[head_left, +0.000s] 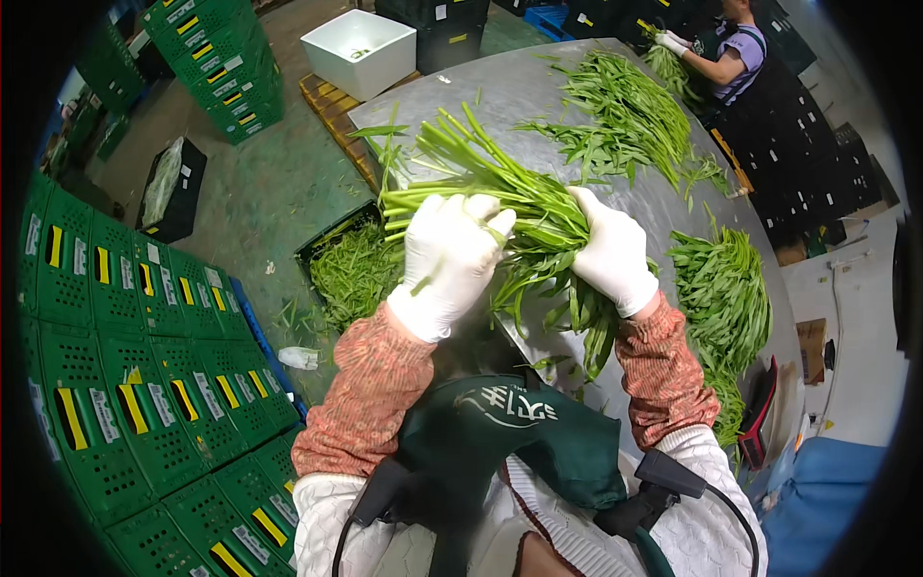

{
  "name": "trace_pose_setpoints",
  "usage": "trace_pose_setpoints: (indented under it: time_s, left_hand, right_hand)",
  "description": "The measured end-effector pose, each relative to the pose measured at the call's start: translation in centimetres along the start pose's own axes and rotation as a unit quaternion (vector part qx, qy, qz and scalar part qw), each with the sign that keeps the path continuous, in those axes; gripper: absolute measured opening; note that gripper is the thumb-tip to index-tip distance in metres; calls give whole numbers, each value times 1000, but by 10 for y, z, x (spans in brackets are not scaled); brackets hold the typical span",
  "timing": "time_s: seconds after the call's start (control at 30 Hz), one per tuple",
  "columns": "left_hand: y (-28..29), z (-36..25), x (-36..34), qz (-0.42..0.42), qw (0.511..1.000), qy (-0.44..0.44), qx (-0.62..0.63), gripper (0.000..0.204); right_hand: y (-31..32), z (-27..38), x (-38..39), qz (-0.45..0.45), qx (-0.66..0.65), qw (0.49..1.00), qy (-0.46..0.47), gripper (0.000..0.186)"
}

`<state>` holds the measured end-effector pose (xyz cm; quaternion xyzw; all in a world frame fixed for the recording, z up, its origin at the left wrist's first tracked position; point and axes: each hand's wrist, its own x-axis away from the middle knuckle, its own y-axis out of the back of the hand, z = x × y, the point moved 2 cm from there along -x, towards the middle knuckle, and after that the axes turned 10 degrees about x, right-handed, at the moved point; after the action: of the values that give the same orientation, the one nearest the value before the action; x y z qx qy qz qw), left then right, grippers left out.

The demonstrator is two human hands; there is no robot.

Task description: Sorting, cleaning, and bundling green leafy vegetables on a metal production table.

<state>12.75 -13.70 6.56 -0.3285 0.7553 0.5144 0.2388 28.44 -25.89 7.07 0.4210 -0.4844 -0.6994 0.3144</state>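
A bunch of long-stemmed leafy greens is held up above the near edge of the steel table. My white-gloved left hand is closed round its pale cut stems at the left. My gloved right hand grips the same bunch at the right, leaves hanging below it. Under and left of my left hand, a dark crate holds loose green trimmings. More piles of greens lie on the table, one at the back and one at the right.
Stacked green crates line the left, with another stack behind. A white foam box stands on a wooden pallet. A black crate sits on the floor. A co-worker handles greens at the table's far right, beside dark crates.
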Motion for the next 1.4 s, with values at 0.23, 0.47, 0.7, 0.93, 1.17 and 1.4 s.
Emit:
trace_pose_setpoints:
  time_s: [0.23, 0.47, 0.7, 0.93, 1.17, 1.4]
  left_hand:
    - [21, 18, -1, -101, 993, 34, 52, 19]
    - [85, 87, 35, -217, 956, 195, -5, 8]
    - [94, 124, 80, -121, 922, 332, -156, 12]
    - [58, 112, 80, -119, 953, 268, -79, 21]
    - [58, 42, 4, -121, 979, 149, 66, 15]
    - [5, 30, -13, 1, 992, 77, 100, 28]
  right_hand:
    - [3, -19, 6, -9, 46, 999, -7, 51]
    - [12, -50, 10, 43, -106, 991, -71, 47]
    - [10, -69, 9, 65, -313, 944, -85, 50]
    - [14, -63, 9, 42, -219, 970, -99, 51]
    - [18, -40, 11, -27, 15, 999, -36, 48]
    - [20, -12, 11, -62, 38, 997, 37, 46]
